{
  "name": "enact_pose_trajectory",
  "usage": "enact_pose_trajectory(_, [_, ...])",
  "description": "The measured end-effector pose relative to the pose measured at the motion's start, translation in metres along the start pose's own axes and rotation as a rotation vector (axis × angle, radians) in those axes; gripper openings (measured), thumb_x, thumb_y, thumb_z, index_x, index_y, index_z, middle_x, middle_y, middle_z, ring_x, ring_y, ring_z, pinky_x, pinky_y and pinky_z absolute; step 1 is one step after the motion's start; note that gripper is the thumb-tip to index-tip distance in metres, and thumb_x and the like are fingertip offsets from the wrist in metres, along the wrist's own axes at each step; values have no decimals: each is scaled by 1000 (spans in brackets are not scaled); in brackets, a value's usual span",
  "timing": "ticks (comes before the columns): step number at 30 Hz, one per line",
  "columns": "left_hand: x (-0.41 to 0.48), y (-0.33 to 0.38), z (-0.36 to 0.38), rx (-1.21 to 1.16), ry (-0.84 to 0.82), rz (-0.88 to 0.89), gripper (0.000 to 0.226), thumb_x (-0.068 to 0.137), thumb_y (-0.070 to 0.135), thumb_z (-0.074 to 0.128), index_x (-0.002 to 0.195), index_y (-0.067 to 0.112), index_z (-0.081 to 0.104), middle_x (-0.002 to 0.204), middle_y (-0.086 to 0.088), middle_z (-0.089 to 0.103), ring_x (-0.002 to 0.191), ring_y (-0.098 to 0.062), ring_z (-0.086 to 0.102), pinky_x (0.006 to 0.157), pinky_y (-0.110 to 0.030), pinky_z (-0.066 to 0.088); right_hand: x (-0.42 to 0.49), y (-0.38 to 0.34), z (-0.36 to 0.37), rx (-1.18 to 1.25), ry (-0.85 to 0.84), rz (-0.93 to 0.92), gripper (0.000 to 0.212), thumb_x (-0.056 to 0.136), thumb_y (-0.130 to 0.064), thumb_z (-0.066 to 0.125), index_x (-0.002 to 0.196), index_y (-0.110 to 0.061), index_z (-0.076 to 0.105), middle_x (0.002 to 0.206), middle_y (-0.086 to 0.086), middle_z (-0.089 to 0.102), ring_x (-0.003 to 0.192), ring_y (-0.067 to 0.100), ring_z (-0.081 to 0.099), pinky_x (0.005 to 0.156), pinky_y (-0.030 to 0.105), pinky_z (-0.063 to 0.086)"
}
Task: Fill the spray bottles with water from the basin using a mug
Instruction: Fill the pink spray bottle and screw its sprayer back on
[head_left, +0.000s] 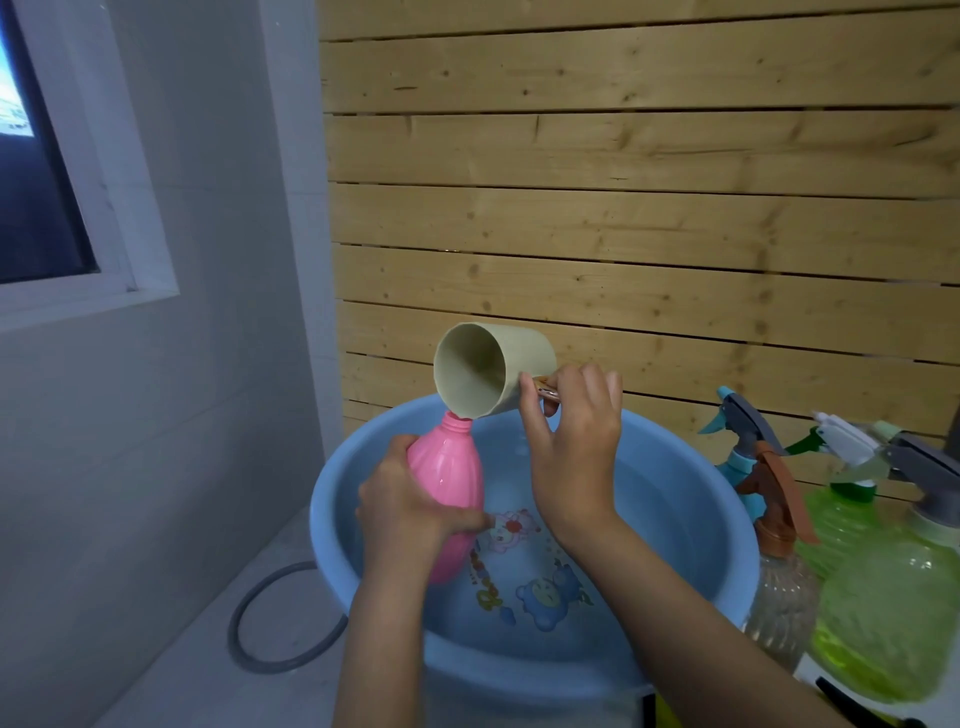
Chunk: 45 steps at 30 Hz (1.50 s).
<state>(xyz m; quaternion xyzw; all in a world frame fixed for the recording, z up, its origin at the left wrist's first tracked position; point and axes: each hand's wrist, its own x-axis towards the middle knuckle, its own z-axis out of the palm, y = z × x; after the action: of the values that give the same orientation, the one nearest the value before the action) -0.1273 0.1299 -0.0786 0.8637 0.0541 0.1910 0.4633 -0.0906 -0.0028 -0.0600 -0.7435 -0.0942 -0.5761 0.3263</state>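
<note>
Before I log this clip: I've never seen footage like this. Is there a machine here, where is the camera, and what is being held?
No machine: these are a person's two bare hands, filmed by one wide-angle camera worn on the head, looking forward and down. The left hand grips a pink bottle, its neck open, tilted over a blue basin of water. The right hand holds a mug by its handle, tipped on its side with the rim at the bottle's neck; I cannot tell whether water is flowing. To the right stand spray bottles with trigger heads on, before a wooden wall. A hose lies on the floor at the left.
</note>
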Motion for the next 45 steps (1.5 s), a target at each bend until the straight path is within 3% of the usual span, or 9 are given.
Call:
enact_pose_trajectory(5, [0, 0, 0, 9, -3, 3, 92, 44, 28, 93, 123, 21, 47, 105, 5, 47, 101, -22, 50, 75, -29, 42, -1, 0, 0, -15, -10, -7, 27, 92, -28, 51, 73, -9, 49, 76, -3, 42, 79, 8, 28, 69, 19, 27])
enact_pose_trajectory(14, [1, -1, 0, -5, 6, 4, 89, 43, 28, 93, 121, 22, 48, 103, 6, 48, 93, -17, 43, 72, -29, 40, -1, 1, 0, -17, -3, -18, 28, 93, -28, 50, 73, -9, 50, 75, 1, 46, 79, 10, 29, 69, 22, 29])
enact_pose_trajectory(39, [0, 0, 2, -14, 8, -8, 91, 44, 28, 93, 123, 22, 47, 115, 1, 54, 103, -22, 50, 74, -31, 42, -2, 1, 0, -58, -4, -34, 25, 93, -25, 52, 77, -7, 52, 78, 5, 49, 81, 14, 34, 71, 24, 32])
enact_pose_trajectory(45, [0, -1, 1, -19, 13, -10, 90, 43, 28, 93, 121, 23, 48, 106, 6, 49, 97, -19, 47, 74, -31, 42, -1, 0, 0, -59, -2, -34, 26, 93, -25, 52, 75, -7, 51, 77, 5, 48, 80, 14, 33, 71, 23, 30])
